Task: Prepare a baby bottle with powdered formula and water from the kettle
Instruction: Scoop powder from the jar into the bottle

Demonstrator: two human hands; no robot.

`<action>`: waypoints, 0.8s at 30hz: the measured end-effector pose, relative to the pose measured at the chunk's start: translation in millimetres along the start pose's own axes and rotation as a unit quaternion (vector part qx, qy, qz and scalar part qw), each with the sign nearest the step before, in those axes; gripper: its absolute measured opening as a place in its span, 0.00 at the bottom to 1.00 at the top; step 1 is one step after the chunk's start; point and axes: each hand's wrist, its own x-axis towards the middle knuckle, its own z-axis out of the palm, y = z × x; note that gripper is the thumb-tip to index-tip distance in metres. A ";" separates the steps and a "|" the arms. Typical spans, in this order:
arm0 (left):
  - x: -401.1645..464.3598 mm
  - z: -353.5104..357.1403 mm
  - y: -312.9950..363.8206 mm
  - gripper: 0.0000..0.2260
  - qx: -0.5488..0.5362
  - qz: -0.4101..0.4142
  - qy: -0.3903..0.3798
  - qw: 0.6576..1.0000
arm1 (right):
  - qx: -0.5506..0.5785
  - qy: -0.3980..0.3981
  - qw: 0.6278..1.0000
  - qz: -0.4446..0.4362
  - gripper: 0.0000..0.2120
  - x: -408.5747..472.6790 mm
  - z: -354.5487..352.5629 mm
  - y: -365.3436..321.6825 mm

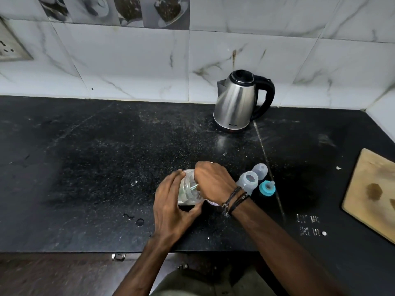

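Scooping formula: our left hand point(171, 201) grips the jar point(188, 189), right hand point(211, 180) pinches the scoop point(193, 186) inside | next: carry it level to the open bottle point(248, 181) just right of our right hand

Dim, soft indoor light; a pale glare sheens the kettle point(237, 101) and the counter point(96, 157) below it (wide-angle edges bow, slightly blurred).
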 end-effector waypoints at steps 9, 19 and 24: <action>10.4 -13.8 14.7 0.35 -0.115 -0.067 0.034 0.991 | 0.074 0.051 0.995 -0.036 0.10 -14.7 -21.4 9.0; 9.8 -13.6 17.5 0.36 -0.150 -0.069 0.046 0.985 | 0.129 0.142 0.981 0.004 0.07 -23.9 -18.6 -2.8; 8.4 -11.6 22.7 0.36 -0.159 -0.073 0.045 0.984 | 0.173 0.173 0.969 0.028 0.04 -23.2 -13.0 -6.4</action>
